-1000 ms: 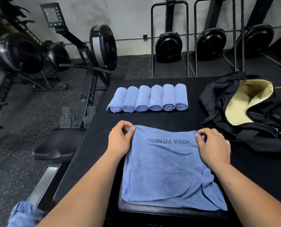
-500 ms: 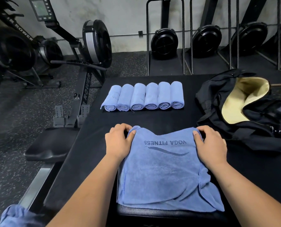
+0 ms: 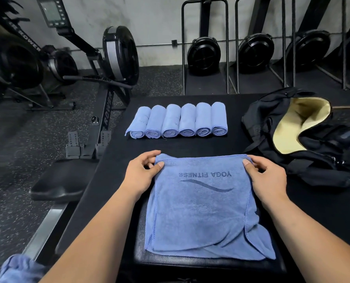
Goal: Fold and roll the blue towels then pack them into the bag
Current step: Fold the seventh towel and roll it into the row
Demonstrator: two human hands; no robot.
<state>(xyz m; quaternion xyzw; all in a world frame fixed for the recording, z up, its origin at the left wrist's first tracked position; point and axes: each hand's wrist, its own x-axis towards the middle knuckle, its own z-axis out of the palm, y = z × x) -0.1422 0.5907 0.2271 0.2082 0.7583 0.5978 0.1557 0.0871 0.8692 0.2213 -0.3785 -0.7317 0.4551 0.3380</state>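
While the left hand (image 3: pixel 141 176) pinches the far left corner and the right hand (image 3: pixel 265 176) pinches the far right corner, the blue towel (image 3: pixel 200 211) lies flat on the table (image 3: pixel 190 146) between them. Its far edge runs side to side, so the fold likely comes toward the person. Six rolled towels (image 3: pixel 179 121) sit beyond it. The open bag (image 3: pixel 259 123) lies to the right, nearer the right hand.

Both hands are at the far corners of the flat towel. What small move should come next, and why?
Probably turn the far edge of the flat towel over toward the body, to start a fold or roll. The left hand and right hand each pinch a far corner, the towel lies flat, and six rolled towels lie beside the open bag.
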